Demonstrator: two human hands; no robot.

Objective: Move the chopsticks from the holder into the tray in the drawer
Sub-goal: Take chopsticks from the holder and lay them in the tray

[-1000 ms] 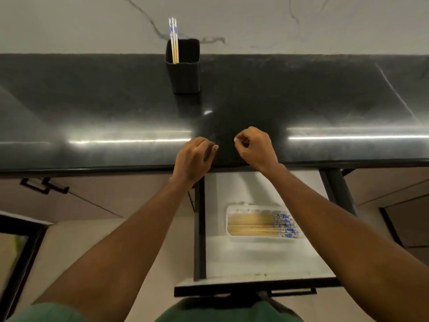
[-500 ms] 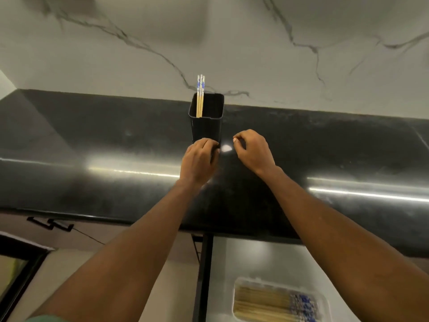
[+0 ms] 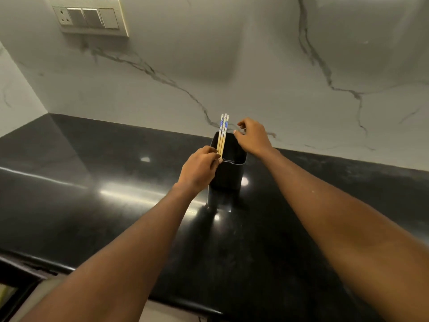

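Two bare forearms reach forward over the glossy black table (image 3: 92, 205). The left hand (image 3: 199, 169) is at the holder's (image 3: 229, 173) near left rim, fingers curled against the lower shafts of the chopsticks (image 3: 222, 133); whether it grips them I cannot tell. The chopsticks stand upright in the holder's left side, blue-patterned tops up. The right hand (image 3: 251, 135) hovers over the far right rim, loosely curled, holding nothing. Behind is a veined marble wall (image 3: 255, 66) with a switch plate (image 3: 89, 17).
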